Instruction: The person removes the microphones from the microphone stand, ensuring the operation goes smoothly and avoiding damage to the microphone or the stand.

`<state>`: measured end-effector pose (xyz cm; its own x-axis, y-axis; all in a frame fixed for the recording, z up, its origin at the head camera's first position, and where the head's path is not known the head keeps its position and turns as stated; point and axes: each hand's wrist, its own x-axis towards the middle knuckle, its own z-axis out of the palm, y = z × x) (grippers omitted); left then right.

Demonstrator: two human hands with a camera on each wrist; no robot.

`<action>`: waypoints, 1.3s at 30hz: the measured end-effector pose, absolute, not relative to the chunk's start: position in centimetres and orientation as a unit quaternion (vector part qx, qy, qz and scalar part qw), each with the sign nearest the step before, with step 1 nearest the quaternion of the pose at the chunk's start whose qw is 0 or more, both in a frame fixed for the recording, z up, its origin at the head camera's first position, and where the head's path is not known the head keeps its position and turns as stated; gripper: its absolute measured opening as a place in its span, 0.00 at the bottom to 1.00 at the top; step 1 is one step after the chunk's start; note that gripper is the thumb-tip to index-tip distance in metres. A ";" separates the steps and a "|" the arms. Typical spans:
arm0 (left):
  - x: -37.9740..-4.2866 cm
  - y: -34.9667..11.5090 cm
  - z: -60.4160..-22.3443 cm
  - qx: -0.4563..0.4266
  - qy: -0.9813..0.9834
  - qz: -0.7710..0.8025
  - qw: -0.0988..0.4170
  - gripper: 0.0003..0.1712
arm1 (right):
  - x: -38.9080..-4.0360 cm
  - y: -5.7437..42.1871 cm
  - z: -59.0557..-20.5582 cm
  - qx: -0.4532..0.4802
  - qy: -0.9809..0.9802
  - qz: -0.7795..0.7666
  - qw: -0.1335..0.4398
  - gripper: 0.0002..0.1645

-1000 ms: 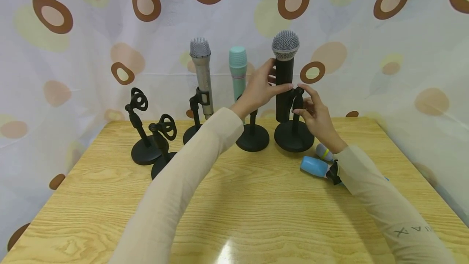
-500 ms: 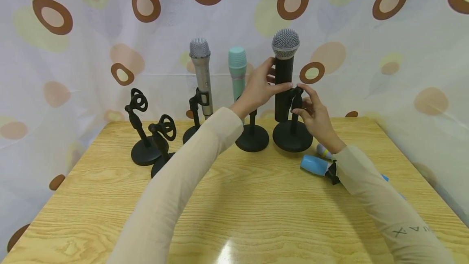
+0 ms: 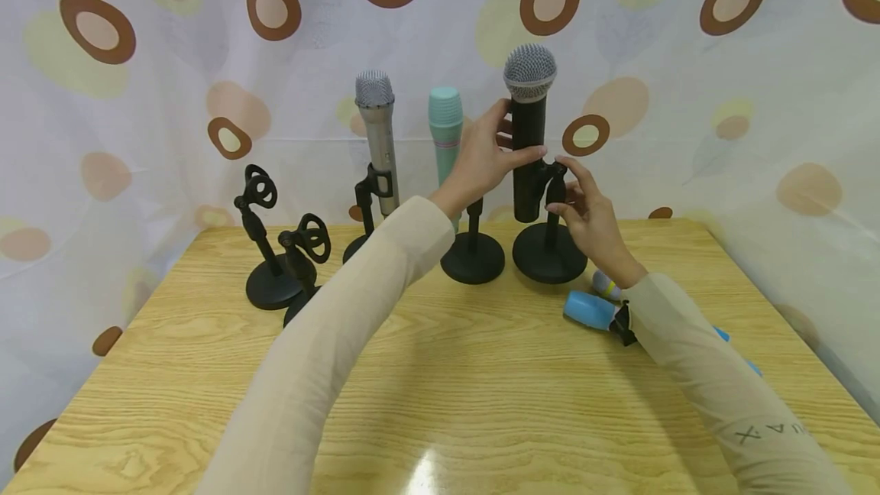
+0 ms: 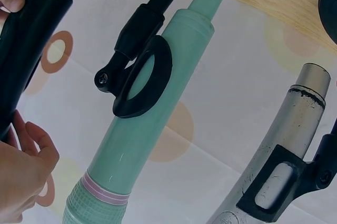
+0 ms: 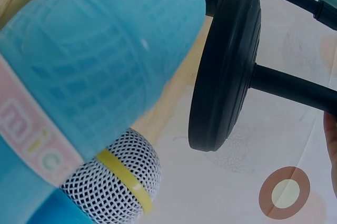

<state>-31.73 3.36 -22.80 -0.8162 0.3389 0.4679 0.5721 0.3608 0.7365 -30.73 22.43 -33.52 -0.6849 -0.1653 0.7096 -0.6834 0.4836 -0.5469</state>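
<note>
My left hand (image 3: 481, 159) grips a black microphone (image 3: 528, 122) with a silver mesh head, its thumb across the front of the body. The microphone stands nearly upright beside the top of a black desk stand (image 3: 550, 257), at its clip; how far it sits in the clip is hidden. Around the joint just below that clip, my right hand (image 3: 594, 224) pinches the stand with thumb and fingers. To the left, a mint-green microphone (image 4: 152, 98) rests in the clip of its own stand. A silver microphone (image 4: 287, 129) is likewise held in a stand clip.
Two black stands with bare ring clips, a rear one (image 3: 271, 281) and a nearer one (image 3: 299, 258), stand at the left. By my right forearm lie a blue microphone (image 3: 590, 310) and a mesh-headed one with a yellow band (image 5: 124, 176). A patterned curtain (image 3: 777, 121) backs the table.
The black microphone has risen slightly and shifted a little left with my left hand, its head tipping slightly left. My right hand stays at the stand's top.
</note>
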 end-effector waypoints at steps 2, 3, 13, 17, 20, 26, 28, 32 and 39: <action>-31.7 3.3 -22.7 -0.276 -0.818 -0.491 0.119 0.35 | -30.8 22.4 -33.6 0.262 -0.809 0.436 0.295 0.37; -31.7 3.3 -22.7 -0.276 -0.817 -0.492 0.119 0.35 | -30.8 22.4 -33.6 0.263 -0.809 0.437 0.295 0.37; -31.6 3.1 -22.4 -0.282 -0.808 -0.495 0.148 0.32 | -31.0 22.3 -33.7 0.257 -0.813 0.432 0.293 0.38; -31.7 3.1 -22.3 -0.275 -0.811 -0.496 0.146 0.32 | -31.0 22.3 -33.7 0.263 -0.812 0.427 0.298 0.38; -31.7 3.0 -22.2 -0.270 -0.812 -0.498 0.141 0.33 | -30.9 22.2 -33.8 0.265 -0.811 0.425 0.301 0.38; -31.7 2.8 -22.1 -0.264 -0.811 -0.504 0.136 0.33 | -30.9 22.2 -34.0 0.269 -0.809 0.428 0.300 0.39; -31.7 2.8 -22.1 -0.262 -0.812 -0.505 0.133 0.34 | -30.8 22.2 -34.1 0.273 -0.808 0.428 0.300 0.39; -31.7 2.6 -22.0 -0.263 -0.811 -0.506 0.130 0.35 | -30.7 22.1 -34.1 0.281 -0.805 0.429 0.298 0.40; -31.7 2.5 -21.7 -0.268 -0.809 -0.505 0.137 0.35 | -30.7 22.2 -34.1 0.285 -0.804 0.428 0.300 0.39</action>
